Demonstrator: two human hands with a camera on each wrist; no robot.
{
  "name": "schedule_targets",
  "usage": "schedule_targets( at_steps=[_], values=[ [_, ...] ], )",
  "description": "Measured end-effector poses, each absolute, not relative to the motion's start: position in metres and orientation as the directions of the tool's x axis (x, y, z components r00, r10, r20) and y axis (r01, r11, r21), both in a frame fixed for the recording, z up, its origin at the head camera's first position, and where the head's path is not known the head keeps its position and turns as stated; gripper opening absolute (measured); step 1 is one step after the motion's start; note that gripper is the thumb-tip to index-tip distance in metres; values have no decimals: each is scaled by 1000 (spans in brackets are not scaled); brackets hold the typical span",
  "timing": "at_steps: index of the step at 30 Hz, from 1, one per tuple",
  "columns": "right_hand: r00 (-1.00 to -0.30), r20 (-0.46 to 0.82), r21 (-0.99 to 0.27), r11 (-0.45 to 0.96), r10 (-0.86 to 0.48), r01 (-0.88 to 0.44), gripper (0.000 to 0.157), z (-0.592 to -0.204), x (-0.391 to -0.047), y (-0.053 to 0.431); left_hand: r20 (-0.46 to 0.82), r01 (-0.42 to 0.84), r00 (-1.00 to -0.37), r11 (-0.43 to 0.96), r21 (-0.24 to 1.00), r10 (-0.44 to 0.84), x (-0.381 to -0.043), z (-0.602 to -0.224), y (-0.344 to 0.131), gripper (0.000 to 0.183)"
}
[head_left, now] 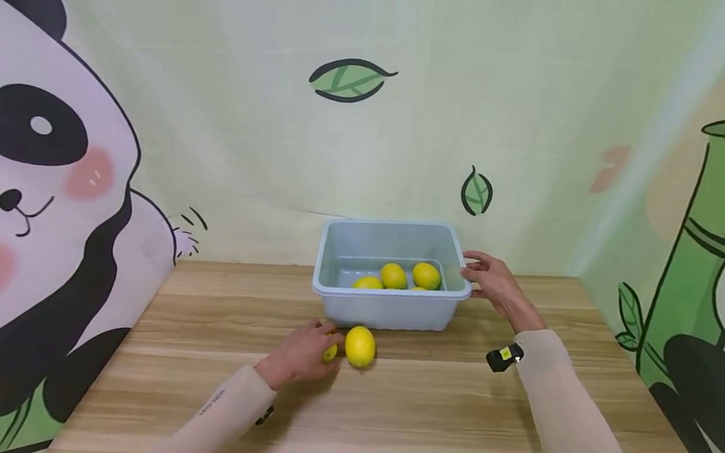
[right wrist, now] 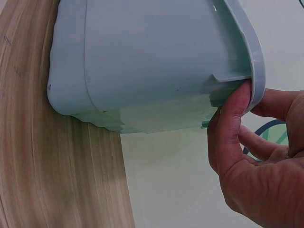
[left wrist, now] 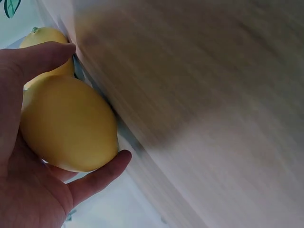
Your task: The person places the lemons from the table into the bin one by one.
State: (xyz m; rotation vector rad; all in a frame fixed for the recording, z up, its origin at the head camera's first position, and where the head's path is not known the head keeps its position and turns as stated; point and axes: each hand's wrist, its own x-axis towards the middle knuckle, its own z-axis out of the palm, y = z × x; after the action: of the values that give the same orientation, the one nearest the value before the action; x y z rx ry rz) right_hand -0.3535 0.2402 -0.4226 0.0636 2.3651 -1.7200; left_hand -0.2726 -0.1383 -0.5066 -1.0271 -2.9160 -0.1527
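My left hand point(head_left: 306, 351) curls around a yellow lemon point(left wrist: 69, 123) low over the table, with the thumb on one side and the fingers on the other. Most of that lemon is hidden by the hand in the head view. Just to its right, another lemon point(head_left: 360, 346) rests on the wood in front of the light blue plastic bin point(head_left: 388, 311). Several lemons point(head_left: 393, 275) lie inside the bin, some partly behind its front wall. At the bin's right end, my right hand point(head_left: 495, 282) grips the rim point(right wrist: 258, 71), fingers hooked beneath its edge.
The wood-grain table point(head_left: 426, 410) runs back to a pale green fabric backdrop point(head_left: 249, 143) printed with leaves, a panda and bamboo. The bin stands near the table's back edge. A small black device point(head_left: 504, 358) is worn at the right wrist.
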Motion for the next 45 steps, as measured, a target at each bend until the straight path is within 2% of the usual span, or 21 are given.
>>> schedule_targets(
  at_steps=[4,17,32,45],
  values=[
    [-976,-200,-935,314,-87,163,53,-424,-353,241,92,636,-772,767,90,629,-273,-508,-139,24],
    [-976,-198,-940,299,-89,163,54,-425,-353,242,81,637,-770,761,123,632,-273,-507,-149,24],
    [-978,-184,-942,302,-99,147,54,-424,-352,243,107,618,-786,775,129,609,-258,-466,-146,27],
    [-977,-191,-939,310,-100,152,54,-423,-353,241,218,690,-711,723,36,668,-243,-428,-134,24]
  ],
)
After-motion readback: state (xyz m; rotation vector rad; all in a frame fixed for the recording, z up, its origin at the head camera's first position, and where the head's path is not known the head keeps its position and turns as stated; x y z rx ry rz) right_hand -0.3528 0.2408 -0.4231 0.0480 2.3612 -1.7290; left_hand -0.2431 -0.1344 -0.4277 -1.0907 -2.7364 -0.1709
